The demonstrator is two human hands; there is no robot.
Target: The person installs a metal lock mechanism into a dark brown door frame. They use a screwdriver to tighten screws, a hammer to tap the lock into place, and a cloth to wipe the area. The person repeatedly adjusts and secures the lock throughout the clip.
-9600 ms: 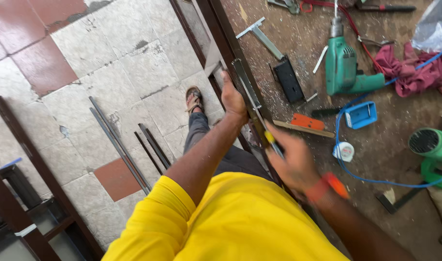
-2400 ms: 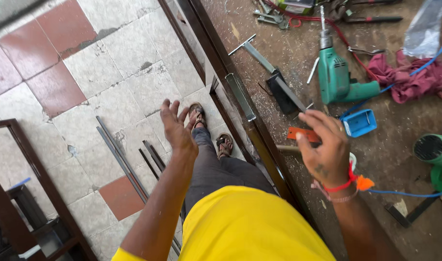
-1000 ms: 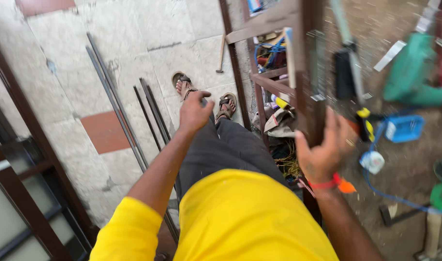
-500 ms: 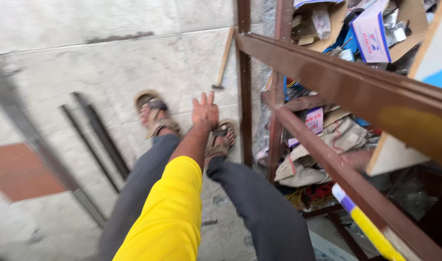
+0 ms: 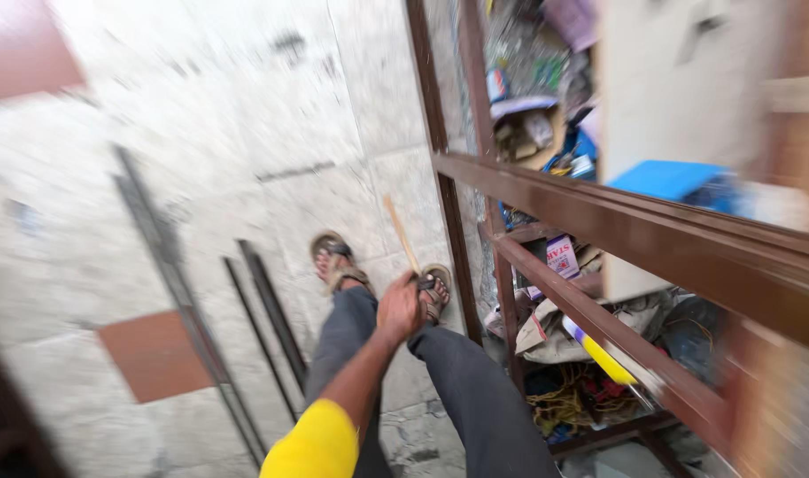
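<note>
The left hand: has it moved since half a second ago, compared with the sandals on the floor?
Yes. The left hand was open above the sandals; now it is lower and closed around the thin wooden stick beside the right sandal.

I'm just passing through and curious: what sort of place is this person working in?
Probably a small metal or repair workshop. Long metal bars lie on the tiled floor, and a brown steel frame stands over shelves crammed with cluttered supplies. The left hand reaches down by a thin wooden stick.
</note>
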